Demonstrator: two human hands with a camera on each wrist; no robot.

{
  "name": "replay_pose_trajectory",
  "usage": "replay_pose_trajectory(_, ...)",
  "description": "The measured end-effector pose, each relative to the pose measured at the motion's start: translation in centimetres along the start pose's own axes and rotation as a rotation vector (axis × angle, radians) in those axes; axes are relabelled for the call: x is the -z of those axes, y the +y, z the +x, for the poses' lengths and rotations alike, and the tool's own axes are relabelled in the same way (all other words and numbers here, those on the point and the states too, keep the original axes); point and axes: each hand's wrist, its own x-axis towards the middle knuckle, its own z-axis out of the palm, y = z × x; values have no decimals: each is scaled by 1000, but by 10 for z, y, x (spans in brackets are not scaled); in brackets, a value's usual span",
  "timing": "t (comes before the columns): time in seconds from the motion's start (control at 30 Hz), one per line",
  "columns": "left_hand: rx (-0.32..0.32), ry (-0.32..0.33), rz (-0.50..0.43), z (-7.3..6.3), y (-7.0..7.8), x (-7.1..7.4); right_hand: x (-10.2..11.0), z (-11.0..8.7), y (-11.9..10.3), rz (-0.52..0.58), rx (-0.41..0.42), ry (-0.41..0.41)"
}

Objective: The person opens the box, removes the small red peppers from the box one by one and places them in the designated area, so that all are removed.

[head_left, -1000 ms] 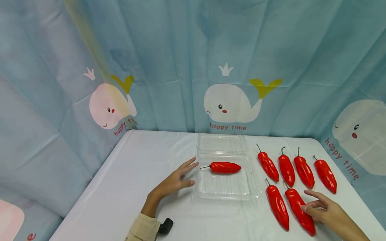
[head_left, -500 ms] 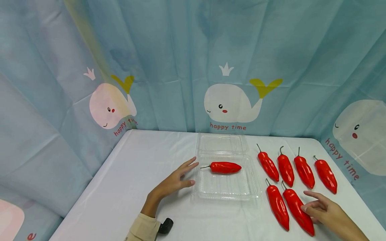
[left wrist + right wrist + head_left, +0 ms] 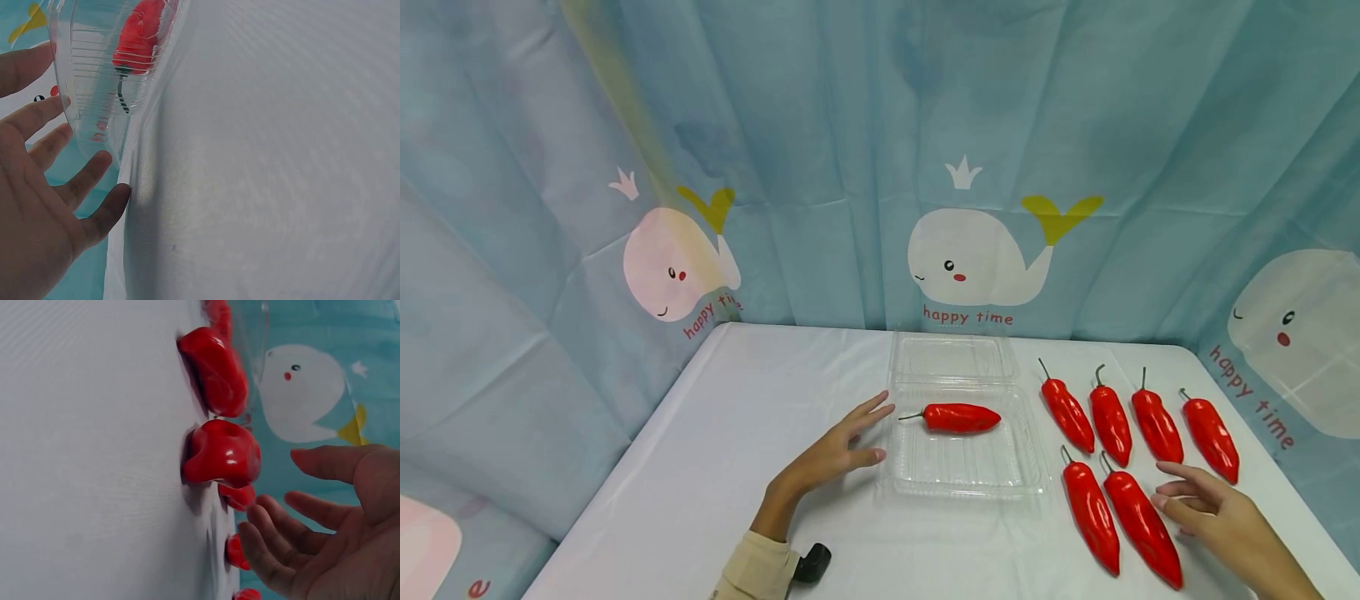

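A clear plastic clamshell box (image 3: 966, 479) lies with its lid folded back, and one red chili pepper (image 3: 962, 418) lies crosswise inside. At the box's left side is my left hand (image 3: 829, 454), fingers spread; the left wrist view has fingertips (image 3: 62, 106) right at the clear wall. My right hand (image 3: 1217, 521) hovers just right of a long red pepper (image 3: 1142, 527), thumb and fingers apart with nothing between them. In the right wrist view a gap shows between that pepper (image 3: 225, 453) and the fingers. Another pepper (image 3: 1090, 517) lies to its left.
Behind these two, a row of several red peppers (image 3: 1111, 425) lies on the white table (image 3: 760, 383), stems pointing away. A blue curtain (image 3: 842, 250) with whale prints stands along the table's back and sides. A black device (image 3: 812, 562) sits at my left wrist.
My right hand has lifted off the front-right pepper and shifted slightly up and right, its fingers loosening. That pepper's stem end has swung a little left. My left hand has stayed still.
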Motion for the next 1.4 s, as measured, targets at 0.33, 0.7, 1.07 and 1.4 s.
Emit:
replay_pose_trajectory(0.33,-2,-1,0,0,-1,0,2,-3,-21,25,67,57)
replay_pose_trajectory(0.7,12,-4,5,-2,0,1,-7,-6,-44,23,242,181)
replay_pose_trajectory(1.07,-2,1,4,0,-1,0,-26,-4,-76,127,446,220)
replay_pose_trajectory(1.4,-4,3,8,-2,1,0,-41,6,-101,199,541,140)
